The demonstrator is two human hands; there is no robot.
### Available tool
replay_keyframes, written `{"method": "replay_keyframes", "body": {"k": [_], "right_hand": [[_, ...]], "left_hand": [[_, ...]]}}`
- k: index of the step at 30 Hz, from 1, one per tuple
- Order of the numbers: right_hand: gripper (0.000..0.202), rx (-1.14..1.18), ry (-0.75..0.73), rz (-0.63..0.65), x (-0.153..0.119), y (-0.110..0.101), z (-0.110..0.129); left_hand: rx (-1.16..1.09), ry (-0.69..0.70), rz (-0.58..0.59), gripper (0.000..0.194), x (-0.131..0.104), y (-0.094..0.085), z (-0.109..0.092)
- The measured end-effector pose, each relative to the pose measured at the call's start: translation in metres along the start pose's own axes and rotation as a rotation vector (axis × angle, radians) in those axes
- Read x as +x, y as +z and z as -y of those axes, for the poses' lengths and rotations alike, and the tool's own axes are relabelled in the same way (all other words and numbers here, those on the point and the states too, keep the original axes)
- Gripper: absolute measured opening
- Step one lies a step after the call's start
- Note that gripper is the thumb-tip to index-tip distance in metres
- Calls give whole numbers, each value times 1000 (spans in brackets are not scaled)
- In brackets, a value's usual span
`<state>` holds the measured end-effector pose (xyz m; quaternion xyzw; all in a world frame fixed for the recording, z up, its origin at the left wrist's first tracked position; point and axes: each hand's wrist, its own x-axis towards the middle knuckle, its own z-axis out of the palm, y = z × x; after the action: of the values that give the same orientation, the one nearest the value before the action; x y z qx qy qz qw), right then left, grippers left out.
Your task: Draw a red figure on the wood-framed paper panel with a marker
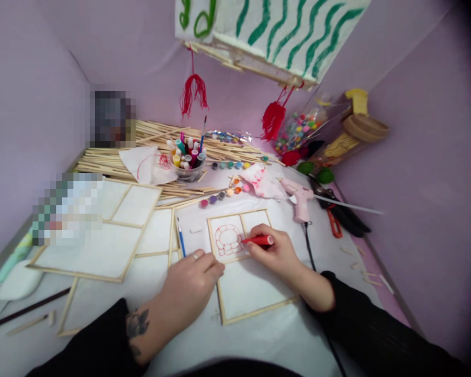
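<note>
My right hand (272,248) is closed around a red marker (262,240), its tip at the right edge of a red line drawing (228,239). The drawing shows a rounded ring with block-like segments, in the upper left section of a white panel framed with thin wooden sticks (255,290). My left hand (196,277) lies flat at the panel's left edge, fingers together and pointing right, with nothing visible in it. A ring sits on one of its fingers. Just beyond it are a blue paintbrush (181,238) and a small white eraser-like piece (195,229).
More framed panels (90,246) lie at left. Behind are a tub of markers (187,159), wooden sticks (113,163) and paint pots (213,200). A pink glue gun (301,201), its cord running down, and pliers (345,212) lie at right. Red tassels (273,120) hang above.
</note>
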<state>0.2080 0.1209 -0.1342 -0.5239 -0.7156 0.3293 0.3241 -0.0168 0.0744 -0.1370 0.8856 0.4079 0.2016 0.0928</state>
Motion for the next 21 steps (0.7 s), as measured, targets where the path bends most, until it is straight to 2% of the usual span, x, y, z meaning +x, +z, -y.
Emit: {"method": "replay_keyframes", "body": {"k": [7,21], "right_hand": [[3,2,18,-42,1,0,-1],[2,55,32,-33,1,0,-1]], "left_hand": [[3,6,-3,13,1,-1,-1],[4,-9,7,12,0,0,0]]}}
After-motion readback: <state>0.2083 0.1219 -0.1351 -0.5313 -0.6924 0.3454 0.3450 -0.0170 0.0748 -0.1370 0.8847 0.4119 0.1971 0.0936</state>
